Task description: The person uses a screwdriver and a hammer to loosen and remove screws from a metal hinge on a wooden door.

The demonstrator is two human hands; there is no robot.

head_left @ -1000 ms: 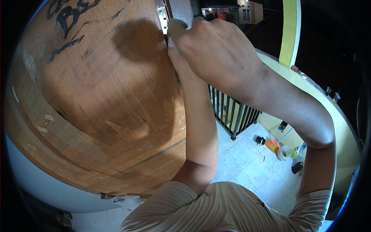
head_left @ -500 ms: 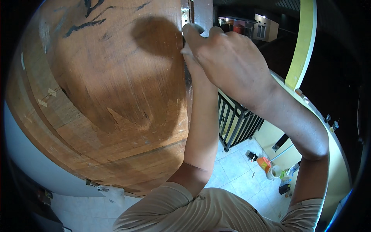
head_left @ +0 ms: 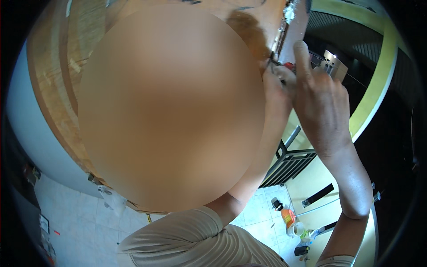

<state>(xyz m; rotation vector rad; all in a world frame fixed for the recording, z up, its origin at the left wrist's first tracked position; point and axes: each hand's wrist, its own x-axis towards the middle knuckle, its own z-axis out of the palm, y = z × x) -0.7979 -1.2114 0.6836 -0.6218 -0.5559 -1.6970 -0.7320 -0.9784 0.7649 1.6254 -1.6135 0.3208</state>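
Note:
A wooden door panel [head_left: 58, 89] fills the upper left, its middle hidden by a large round blur. Along its right edge runs a narrow metal fitting [head_left: 279, 38] with a white patch, beside a frame strip [head_left: 297, 22]. My left hand [head_left: 278, 82] is at that edge, fingers curled around something small and dark, partly hidden and not identifiable, near a bit of red. My right hand [head_left: 320, 107] is just to its right, overlapping it, with the index finger stretched up alongside the frame strip and the other fingers bent.
A yellow pillar [head_left: 373, 102] and black railing [head_left: 296, 158] stand to the right. On the tiled floor [head_left: 66, 209] are an orange container [head_left: 288, 217], a white bucket [head_left: 296, 229] and several small items. A crumpled plastic bag [head_left: 113, 198] hangs at the door's lower edge.
The view has shifted, placing door edge and hands farther right. My right index finger has straightened upward from the curled grip, exposing more of the metal fitting. The round blur is new.

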